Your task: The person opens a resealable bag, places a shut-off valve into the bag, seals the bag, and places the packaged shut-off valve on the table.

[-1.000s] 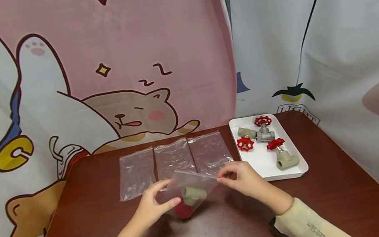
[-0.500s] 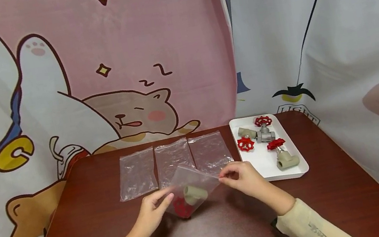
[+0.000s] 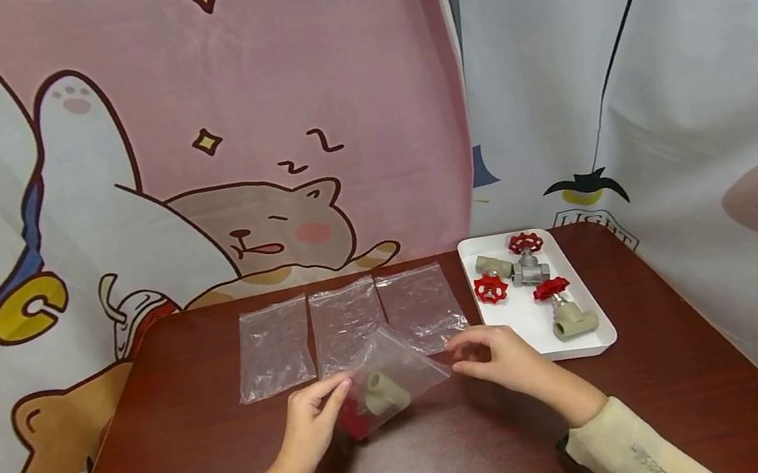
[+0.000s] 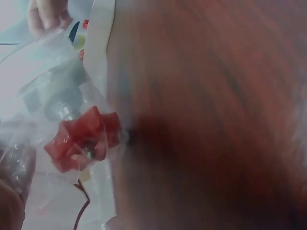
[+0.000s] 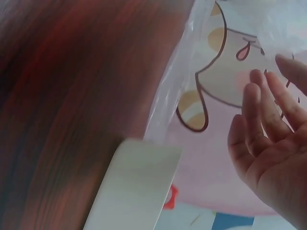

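Note:
My left hand [image 3: 308, 426] pinches the left side of a clear zip bag [image 3: 413, 367], holding it above the table. Inside the bag is a beige pipe valve [image 3: 384, 394], tilted, with its red handwheel [image 4: 86, 139] hanging lowest on the left. The handwheel shows up close in the left wrist view, through the film. My right hand [image 3: 507, 359] is just right of the bag's right corner, holding nothing. Its fingers [image 5: 254, 112] are loosely bent and spread from the thumb in the right wrist view.
Three flat clear bags lie in a row at the back: left bag [image 3: 273, 348], middle bag [image 3: 343, 315], right bag [image 3: 422, 305]. A white tray [image 3: 518, 334] at the back right holds two beige valves and a metal valve [image 3: 529, 269]. Printed cloth [image 3: 356, 105] hangs behind the table.
My right hand has let go of the bag's right corner and moved slightly right. The left hand now pinches the bag's edge, and the valve inside has tipped, its handwheel shifting left.

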{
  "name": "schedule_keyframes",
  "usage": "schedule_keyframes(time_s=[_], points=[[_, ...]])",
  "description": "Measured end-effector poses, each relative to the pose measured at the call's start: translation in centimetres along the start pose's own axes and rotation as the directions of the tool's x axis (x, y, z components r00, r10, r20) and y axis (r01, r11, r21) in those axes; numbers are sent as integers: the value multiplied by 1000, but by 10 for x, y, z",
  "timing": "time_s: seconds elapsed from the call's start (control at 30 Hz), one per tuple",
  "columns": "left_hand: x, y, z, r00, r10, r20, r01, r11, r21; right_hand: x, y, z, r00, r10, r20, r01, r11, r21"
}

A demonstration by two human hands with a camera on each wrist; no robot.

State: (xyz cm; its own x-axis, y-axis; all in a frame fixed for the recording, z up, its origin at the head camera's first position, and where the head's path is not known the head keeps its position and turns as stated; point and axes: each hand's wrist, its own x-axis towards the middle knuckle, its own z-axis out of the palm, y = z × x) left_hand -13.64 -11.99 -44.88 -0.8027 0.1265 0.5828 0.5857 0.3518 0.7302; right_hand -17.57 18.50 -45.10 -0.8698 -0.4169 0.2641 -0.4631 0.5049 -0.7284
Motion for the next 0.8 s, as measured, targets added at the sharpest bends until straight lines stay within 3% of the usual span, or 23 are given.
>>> schedule_keyframes(time_s=[0.2, 0.43, 0.63, 0.8], points=[[6, 6, -12, 996, 69, -50, -63, 991, 114, -7, 17, -17, 999, 18, -43, -23, 993, -114], [15, 4, -32, 988, 55, -145, -28, 982, 185, -14, 40, -49, 976, 73, -205, -136, 940, -314], [19, -23, -49, 956, 62, -288, 11, 969, 245, -23, 58, -82, 920, 183, -347, -308, 884, -350], [19, -34, -66, 928, -33, -372, 124, 966, 225, -34, 75, -101, 851, 344, -396, -475, 825, -306]])
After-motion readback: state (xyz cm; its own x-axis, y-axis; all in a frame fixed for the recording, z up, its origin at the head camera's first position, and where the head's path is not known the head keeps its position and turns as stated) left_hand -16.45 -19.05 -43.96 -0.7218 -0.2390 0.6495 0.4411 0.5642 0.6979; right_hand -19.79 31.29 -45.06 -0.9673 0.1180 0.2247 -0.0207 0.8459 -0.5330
